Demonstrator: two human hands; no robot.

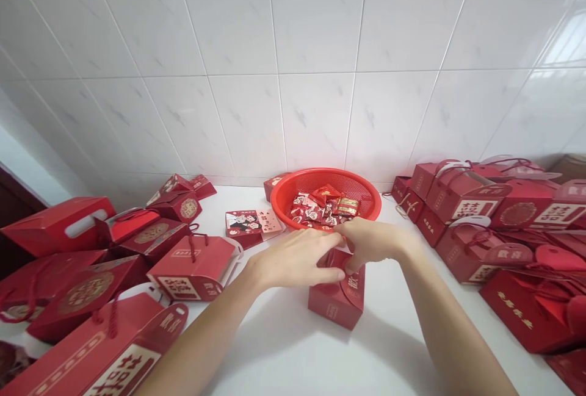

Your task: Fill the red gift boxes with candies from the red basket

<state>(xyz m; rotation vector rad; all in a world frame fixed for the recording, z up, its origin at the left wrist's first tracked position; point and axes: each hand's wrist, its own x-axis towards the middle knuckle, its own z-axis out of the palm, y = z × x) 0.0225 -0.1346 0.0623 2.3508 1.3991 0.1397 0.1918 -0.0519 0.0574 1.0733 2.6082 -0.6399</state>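
A small red gift box with pale lettering stands upright on the white table in front of me. My left hand reaches over its top from the left, thumb stretched along the upper part and fingers bent round the far side. My right hand grips the top from the right, its thumb near the left thumb. The fingertips of both hands and the box's far side are partly hidden. Just behind the hands sits a red plastic basket holding wrapped sweets in red and gold.
Several red gift boxes with cord handles crowd the left side. On the right, more red boxes are stacked. A box with a cartoon couple lies left of the basket. A tiled wall closes off the back of the table.
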